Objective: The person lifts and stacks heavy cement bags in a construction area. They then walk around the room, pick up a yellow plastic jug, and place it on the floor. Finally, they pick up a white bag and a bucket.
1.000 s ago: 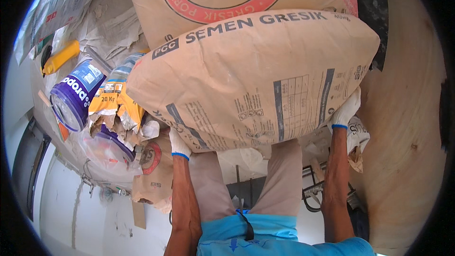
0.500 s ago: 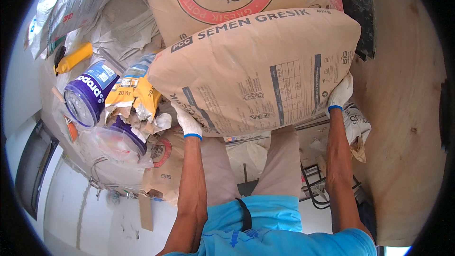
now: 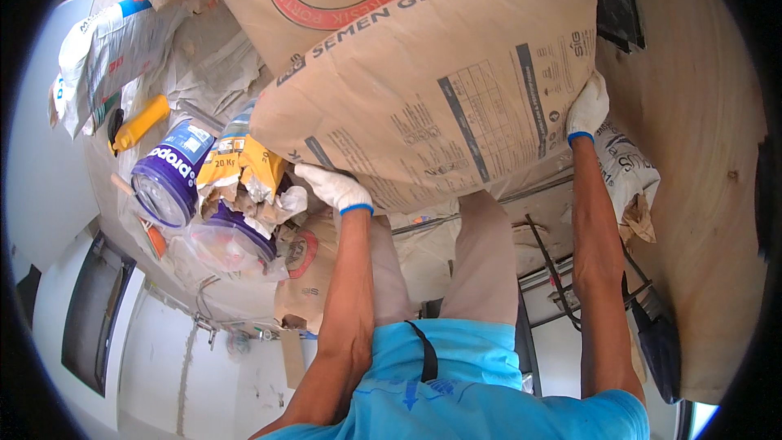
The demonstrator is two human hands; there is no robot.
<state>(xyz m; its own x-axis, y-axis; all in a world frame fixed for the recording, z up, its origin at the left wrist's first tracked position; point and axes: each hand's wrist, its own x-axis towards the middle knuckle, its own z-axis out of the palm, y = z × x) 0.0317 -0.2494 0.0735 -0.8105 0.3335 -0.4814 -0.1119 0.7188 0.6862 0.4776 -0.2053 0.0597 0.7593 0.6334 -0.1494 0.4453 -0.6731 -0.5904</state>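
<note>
Sack of cement [image 3: 423, 90], plump and tilted, sits between your hands before your thighs, its far edge overlapping a second cement sack [image 3: 252, 20] with a red ring emblem. Your left hand [image 3: 336, 187] supports the near edge by the left corner, your right hand [image 3: 588, 107] the right end; the fingers are curled partly around it, tips mostly hidden, so their tightness cannot be told. With only its edges held, the load could sag and split the paper, or slip from knitted gloves; drifting left, it could snag the torn yellow bag [image 3: 220, 165]. The brown paper is matt, creased and pillow-shaped. Toward the floor's left edge leans a glossy purple plastic bucket [image 3: 165, 187].
</note>
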